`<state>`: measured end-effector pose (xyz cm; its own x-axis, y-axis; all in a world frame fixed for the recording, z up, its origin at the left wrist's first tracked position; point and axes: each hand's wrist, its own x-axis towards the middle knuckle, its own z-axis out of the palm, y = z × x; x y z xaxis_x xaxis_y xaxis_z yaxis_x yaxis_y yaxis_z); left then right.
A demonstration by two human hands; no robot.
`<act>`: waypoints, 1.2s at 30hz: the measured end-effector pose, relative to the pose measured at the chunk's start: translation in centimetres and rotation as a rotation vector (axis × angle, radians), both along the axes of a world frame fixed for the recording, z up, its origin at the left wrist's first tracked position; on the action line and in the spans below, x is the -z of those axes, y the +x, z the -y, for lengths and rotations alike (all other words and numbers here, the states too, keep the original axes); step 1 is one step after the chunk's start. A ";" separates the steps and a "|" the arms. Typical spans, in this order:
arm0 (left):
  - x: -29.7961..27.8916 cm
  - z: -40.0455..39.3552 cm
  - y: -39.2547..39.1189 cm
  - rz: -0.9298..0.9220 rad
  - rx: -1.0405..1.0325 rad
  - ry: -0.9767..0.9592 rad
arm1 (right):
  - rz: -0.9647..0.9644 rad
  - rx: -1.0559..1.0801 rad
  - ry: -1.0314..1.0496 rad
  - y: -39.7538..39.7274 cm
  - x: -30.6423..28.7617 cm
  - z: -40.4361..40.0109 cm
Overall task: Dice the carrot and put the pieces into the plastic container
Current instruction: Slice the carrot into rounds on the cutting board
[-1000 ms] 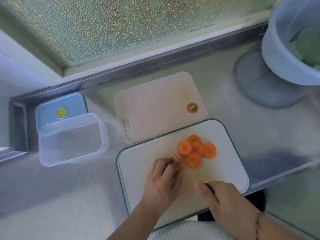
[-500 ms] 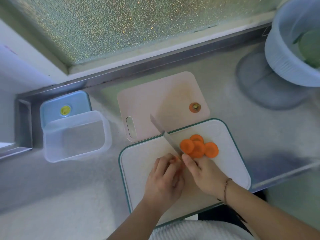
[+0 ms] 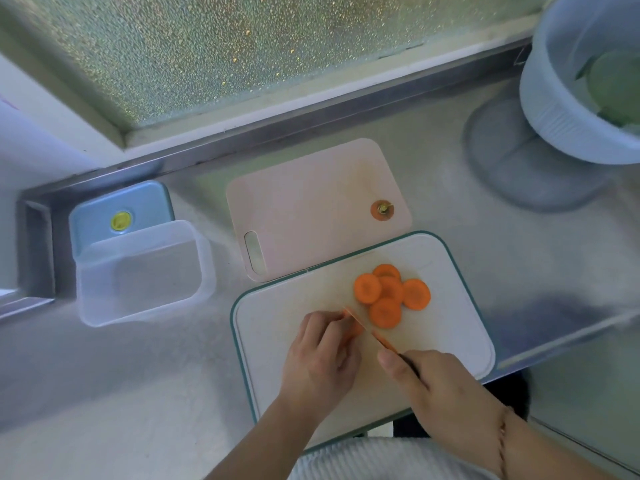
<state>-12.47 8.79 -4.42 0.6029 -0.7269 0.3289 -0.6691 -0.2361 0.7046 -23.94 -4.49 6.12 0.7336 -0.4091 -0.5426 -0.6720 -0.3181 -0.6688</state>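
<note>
Sliced: we count five carrot rounds on the cutting board.
Container: we find it empty.
Hands: left hand pinches a carrot piece; right hand grips the knife.
Left: we judge dicing barely begun.

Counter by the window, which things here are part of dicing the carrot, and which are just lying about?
In use: carrot slices, knife, white cutting board, plastic container, left hand, right hand.
Lying about: pink cutting board, carrot top, blue lid, colander.

carrot rounds: five orange slices, flat, overlapping in a cluster on the white board | carrot piece: small, orange, mostly hidden under fingers, just left of the cluster | plastic container: clear, rectangular, upright, lidless, well left of the board
</note>
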 end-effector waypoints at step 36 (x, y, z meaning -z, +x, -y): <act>0.3 -0.1 0.4 -0.048 -0.030 -0.009 | -0.144 0.055 0.009 3.3 2.4 -0.2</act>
